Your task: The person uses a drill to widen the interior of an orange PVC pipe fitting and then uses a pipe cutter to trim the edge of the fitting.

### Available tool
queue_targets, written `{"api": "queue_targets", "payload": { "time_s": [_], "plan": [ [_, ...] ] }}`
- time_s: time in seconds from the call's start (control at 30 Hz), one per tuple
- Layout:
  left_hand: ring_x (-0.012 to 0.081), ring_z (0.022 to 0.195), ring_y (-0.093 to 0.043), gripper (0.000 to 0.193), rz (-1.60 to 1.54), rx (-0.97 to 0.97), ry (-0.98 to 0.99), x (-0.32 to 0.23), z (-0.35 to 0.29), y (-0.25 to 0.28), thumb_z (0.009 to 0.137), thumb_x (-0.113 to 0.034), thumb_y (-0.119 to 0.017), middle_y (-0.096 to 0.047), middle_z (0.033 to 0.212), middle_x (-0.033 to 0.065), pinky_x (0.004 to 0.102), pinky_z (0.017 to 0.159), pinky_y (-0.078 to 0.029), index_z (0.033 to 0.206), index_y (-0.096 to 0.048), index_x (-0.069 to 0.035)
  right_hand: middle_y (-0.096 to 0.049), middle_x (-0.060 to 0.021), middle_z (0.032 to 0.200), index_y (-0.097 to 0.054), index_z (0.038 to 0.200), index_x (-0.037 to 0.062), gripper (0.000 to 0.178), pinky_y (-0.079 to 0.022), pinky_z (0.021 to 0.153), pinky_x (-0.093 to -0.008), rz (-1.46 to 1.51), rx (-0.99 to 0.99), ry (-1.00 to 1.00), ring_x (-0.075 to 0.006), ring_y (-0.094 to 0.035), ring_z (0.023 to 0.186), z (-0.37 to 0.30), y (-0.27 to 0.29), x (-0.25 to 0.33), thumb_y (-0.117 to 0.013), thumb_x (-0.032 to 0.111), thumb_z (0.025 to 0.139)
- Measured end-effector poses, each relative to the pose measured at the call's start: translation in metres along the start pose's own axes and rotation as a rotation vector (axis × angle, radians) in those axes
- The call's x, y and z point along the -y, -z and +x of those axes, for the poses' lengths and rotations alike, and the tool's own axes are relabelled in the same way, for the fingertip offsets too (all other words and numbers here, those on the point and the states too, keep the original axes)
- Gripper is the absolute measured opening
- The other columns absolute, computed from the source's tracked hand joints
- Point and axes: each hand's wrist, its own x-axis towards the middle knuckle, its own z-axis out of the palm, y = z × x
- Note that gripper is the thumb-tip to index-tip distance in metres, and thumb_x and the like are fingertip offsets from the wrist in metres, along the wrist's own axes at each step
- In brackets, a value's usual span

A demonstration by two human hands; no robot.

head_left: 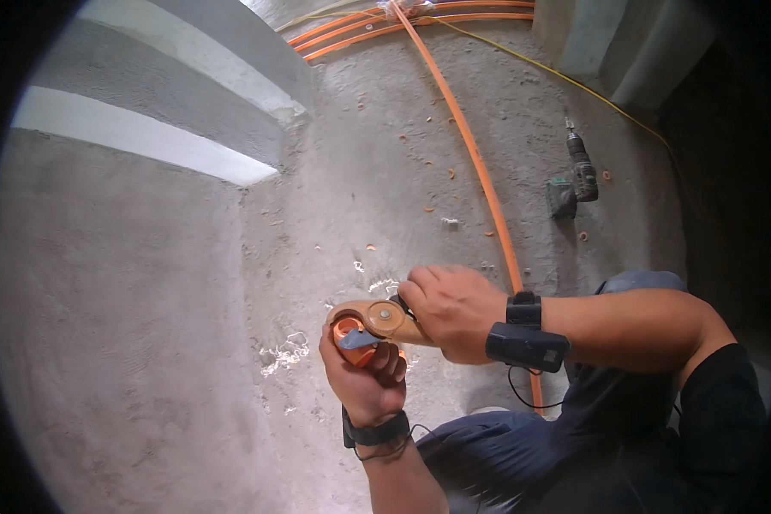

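Note:
My right hand (458, 313) is closed around the handle of a tan pipe cutter (385, 315) with a round pivot screw. Its curved jaw reaches left, over a short orange plastic pipe piece (347, 328). My left hand (360, 390) grips this piece from below, its open end turned up. The cutter's grey blade (360, 340) lies across the piece; how deep it sits in the plastic cannot be told. The fingers of my left hand partly hide the piece's lower part. Both wrists wear black straps, the right one with a black box.
A long orange pipe (463, 128) runs along the concrete floor past my right arm. A cordless drill (576, 176) lies right of it. White shavings (287, 353) and orange scraps are scattered around. More orange pipes (343, 38) and a yellow cable (557, 70) lie farther off; a concrete wall (111, 257) stands left.

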Motion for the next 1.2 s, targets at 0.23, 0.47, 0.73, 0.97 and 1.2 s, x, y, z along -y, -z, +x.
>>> {"api": "queue_targets", "payload": {
  "time_s": [0.23,0.47,0.73,0.97,1.2],
  "plan": [
    [0.0093,0.040,-0.021,0.055,-0.013,0.085,-0.031,0.007,-0.010,-0.011,0.105,-0.058,-0.038,-0.026,0.049,-0.0061,0.0271,0.040,-0.018,0.074,-0.051,-0.015,-0.063,-0.0189,0.109,-0.057,0.115,-0.0017,0.035,-0.054,0.085,-0.0472,0.081,0.175,-0.100,-0.0373,-0.066,0.105,0.012,0.020,-0.023,-0.066,0.001,0.082],
    [0.0090,0.043,-0.019,0.060,-0.191,0.177,-0.007,0.001,0.000,0.012,0.106,-0.063,-0.034,-0.028,0.051,-0.0059,0.0275,0.041,-0.016,0.079,-0.054,-0.013,-0.058,-0.0282,0.131,-0.042,0.146,-0.0106,0.071,-0.047,0.103,-0.0479,0.166,0.011,-0.017,-0.0410,-0.057,0.124,-0.005,0.022,0.007,-0.067,0.000,0.080],
    [0.0070,0.042,-0.024,0.055,-0.071,0.145,-0.058,0.007,0.001,-0.006,0.106,-0.063,-0.032,-0.027,0.051,-0.0112,0.0261,0.042,-0.019,0.077,-0.052,-0.020,-0.057,-0.0255,0.134,-0.035,0.152,-0.0115,0.088,-0.041,0.111,-0.0475,-0.088,-0.007,0.061,-0.0392,-0.055,0.129,-0.011,0.022,0.016,-0.075,0.005,0.075],
    [0.0076,0.043,-0.031,0.059,-0.036,0.079,-0.093,0.008,0.004,-0.008,0.106,-0.065,-0.033,-0.035,0.051,-0.0090,0.0263,0.043,-0.021,0.076,-0.052,-0.018,-0.060,-0.0225,0.126,-0.042,0.145,-0.0092,0.078,-0.047,0.102,-0.0442,-0.015,0.097,0.060,-0.0375,-0.060,0.121,-0.009,0.025,0.010,-0.074,0.006,0.076],
    [0.0075,0.044,-0.026,0.053,-0.009,0.197,-0.096,0.007,0.003,0.000,0.106,-0.062,-0.034,-0.029,0.054,-0.0103,0.0261,0.044,-0.021,0.081,-0.053,-0.019,-0.064,-0.0163,0.113,-0.053,0.130,-0.0008,0.057,-0.052,0.089,-0.0428,0.019,0.124,0.048,-0.0328,-0.064,0.109,-0.006,0.025,0.007,-0.075,0.007,0.078]
  ]
}}
